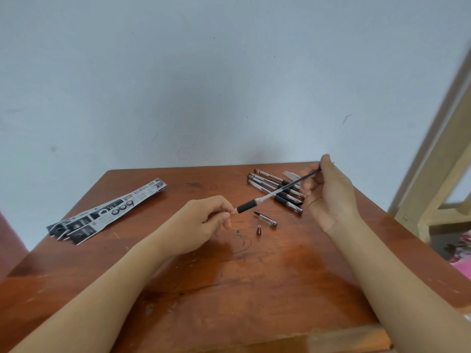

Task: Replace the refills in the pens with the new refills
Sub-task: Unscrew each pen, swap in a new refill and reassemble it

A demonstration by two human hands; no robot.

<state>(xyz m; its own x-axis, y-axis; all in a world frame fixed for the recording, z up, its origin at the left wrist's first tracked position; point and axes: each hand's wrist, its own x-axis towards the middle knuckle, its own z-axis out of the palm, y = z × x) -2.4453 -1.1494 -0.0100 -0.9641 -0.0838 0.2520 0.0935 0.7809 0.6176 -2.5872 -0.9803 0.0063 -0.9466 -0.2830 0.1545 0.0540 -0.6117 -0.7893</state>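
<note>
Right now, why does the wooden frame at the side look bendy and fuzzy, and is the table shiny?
In the head view, the wide-angle lens curves the wooden frame at the right edge, and it looks smeared there; the table shows a soft pale sheen near its middle; the pen and its refill look fairly sharp.

Bare forearms reach in over the near edge of the bench (254, 296). The left hand (204, 221) pinches a clear pen barrel with black rubber grip (246, 207); the right hand (328, 197), higher near the far right corner, pinches its thin black refill (304, 179).
</note>
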